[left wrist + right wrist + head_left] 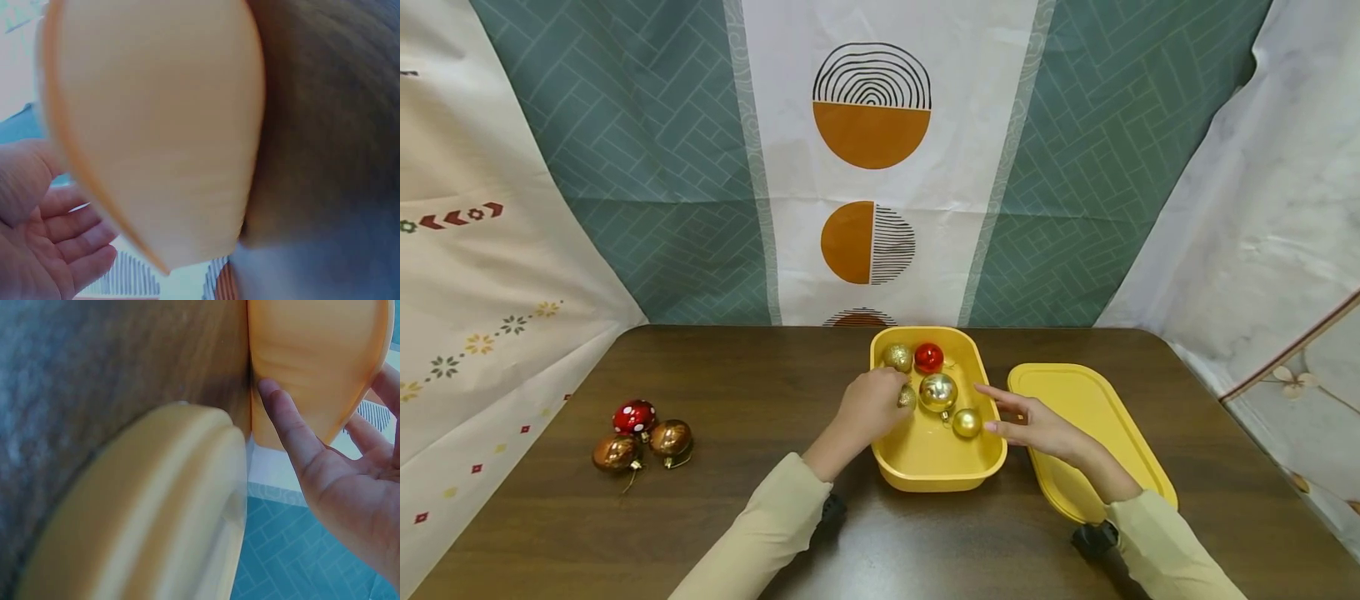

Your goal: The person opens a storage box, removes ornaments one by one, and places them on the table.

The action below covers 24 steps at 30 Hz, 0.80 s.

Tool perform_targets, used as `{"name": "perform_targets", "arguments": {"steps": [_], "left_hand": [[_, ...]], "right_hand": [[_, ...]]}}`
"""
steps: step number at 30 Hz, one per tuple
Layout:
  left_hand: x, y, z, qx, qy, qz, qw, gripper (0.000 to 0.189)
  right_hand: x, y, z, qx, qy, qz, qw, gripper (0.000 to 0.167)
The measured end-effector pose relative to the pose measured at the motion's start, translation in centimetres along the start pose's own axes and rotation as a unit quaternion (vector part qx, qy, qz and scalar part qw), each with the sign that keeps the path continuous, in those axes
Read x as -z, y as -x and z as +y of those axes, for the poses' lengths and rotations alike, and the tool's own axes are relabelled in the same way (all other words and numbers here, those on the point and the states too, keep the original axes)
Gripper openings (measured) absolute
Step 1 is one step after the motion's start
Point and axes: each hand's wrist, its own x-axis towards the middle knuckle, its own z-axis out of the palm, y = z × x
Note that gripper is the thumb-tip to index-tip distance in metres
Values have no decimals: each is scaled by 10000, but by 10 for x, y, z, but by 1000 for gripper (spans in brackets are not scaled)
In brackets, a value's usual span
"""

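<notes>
My left hand [872, 402] reaches over the left rim of a yellow plastic box [932, 482]. Its fingertips pinch a small gold glitter ball [907, 397] inside; in the left wrist view the box wall hides that ball. Near it lie another gold glitter ball [897, 357], a red ball [928, 358], a large shiny gold ball [938, 392] and a small gold ball [967, 422]. At the right rim is my right hand [1037, 423], fingers spread and loosely bent. The right wrist view has its thumb [294, 428] against the outer wall of the box.
A yellow lid [1075, 400] lies on the dark wooden table [760, 375], partly under my right forearm. Off to the left sit a red ball with white dots [634, 416] and two copper-brown balls [671, 438]. Patterned cloth [872, 183] hangs behind the table.
</notes>
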Motion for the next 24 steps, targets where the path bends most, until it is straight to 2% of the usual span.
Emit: {"name": "perform_targets", "arguments": {"steps": [5, 11, 18, 24], "left_hand": [[17, 7, -4, 120, 865, 330, 9956, 36], [36, 17, -18, 279, 1398, 772, 9868, 39], [48, 35, -48, 340, 1413, 1225, 9818, 42], [54, 53, -73, 604, 1224, 1173, 9837, 43]], "right_hand": [[0, 1, -1, -13, 67, 15, 10000, 63], [0, 0, -2, 10, 43, 0, 10000, 63], [0, 0, -1, -13, 69, -10, 10000, 63], [0, 0, -2, -35, 59, -18, 10000, 64]]}}
